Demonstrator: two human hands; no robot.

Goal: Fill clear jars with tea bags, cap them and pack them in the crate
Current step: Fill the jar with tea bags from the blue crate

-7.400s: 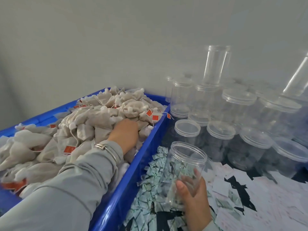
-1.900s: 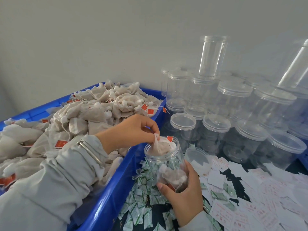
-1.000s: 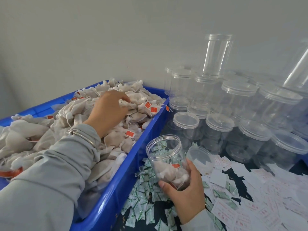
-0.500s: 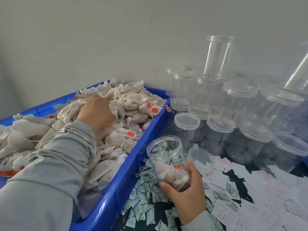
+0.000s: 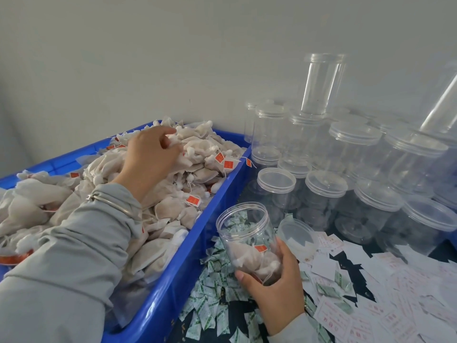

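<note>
While the right hand [image 5: 273, 280] still grips the jar [image 5: 249, 240], the left hand [image 5: 150, 159] now pinches farther tea bags [image 5: 195, 144].

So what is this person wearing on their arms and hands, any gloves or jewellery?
No gloves: both hands are bare. The left hand comes out of a long, light grey sleeve that bunches in soft folds at the wrist, where thin silver bangles sit over the cuff. Of the right hand only the edge of a matching grey cuff shows. No rings or watch are visible.
</note>
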